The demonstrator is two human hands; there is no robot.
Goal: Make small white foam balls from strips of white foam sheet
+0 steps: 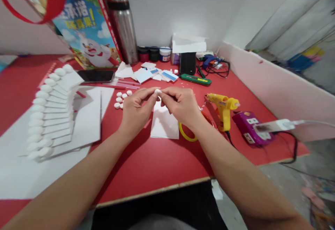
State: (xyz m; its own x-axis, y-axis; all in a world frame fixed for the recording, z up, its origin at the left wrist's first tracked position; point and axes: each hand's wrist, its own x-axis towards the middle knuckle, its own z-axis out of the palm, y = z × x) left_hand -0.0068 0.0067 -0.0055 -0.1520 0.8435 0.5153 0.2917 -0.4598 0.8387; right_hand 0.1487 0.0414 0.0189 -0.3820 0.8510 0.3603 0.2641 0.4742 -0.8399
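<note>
By our judgement, the step in hand is the handling of one small white piece (pixel 157 91): the fingers of our left hand (pixel 137 108) and our right hand (pixel 180 104) are narrow, pinching it together above the white paper (pixel 165 127), near the middle of the table (pixel 146 167). The next move, we think, calls for light, even pressure. Near the back edge stand three jars (pixel 154 55), a steel flask (pixel 125 31) and — toward the left corner — a picture bag (pixel 87 36); their contents we cannot tell.

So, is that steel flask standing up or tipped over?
Upright: the steel flask has its base down on the red table and its capped end pointing up, beside the cartoon bag.
</note>
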